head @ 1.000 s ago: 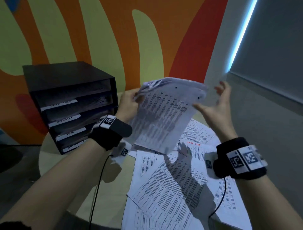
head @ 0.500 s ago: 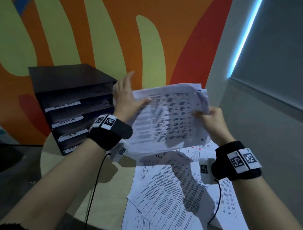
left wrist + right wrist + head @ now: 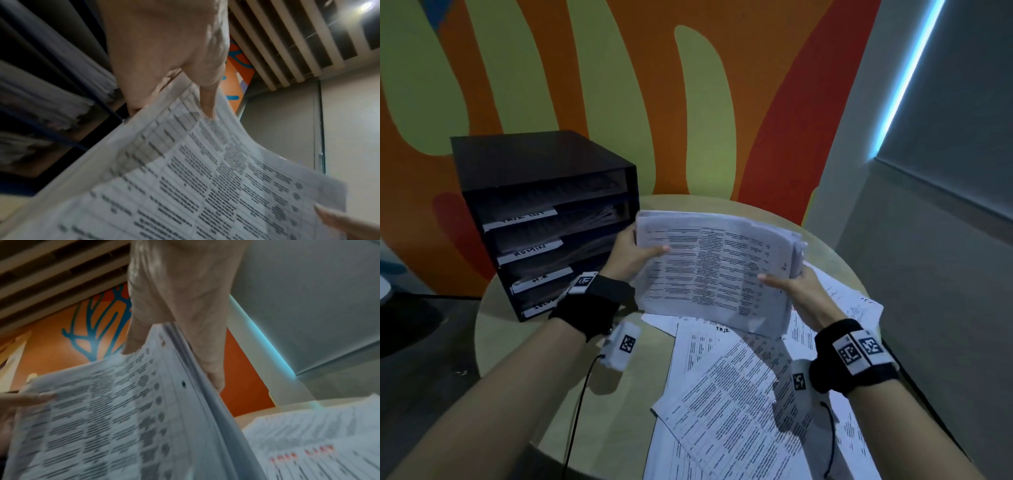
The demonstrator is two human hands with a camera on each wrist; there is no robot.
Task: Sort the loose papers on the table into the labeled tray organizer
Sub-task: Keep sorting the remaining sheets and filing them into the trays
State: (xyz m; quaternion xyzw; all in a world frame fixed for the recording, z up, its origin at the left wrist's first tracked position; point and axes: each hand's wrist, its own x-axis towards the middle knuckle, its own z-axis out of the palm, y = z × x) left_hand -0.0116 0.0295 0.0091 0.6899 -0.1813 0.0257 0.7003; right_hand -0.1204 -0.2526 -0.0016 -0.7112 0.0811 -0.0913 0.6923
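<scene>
Both grips, left hand (image 3: 631,257) and right hand (image 3: 796,287), clasp a paper stack (image 3: 717,270) above the paper-strewn round table (image 3: 640,370).

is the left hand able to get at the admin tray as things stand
Probably not right away. The left hand is close beside the organizer, level with the ADMIN tray, and nothing blocks the tray's open front, but it grips the paper stack together with the right hand, so it isn't free.
</scene>
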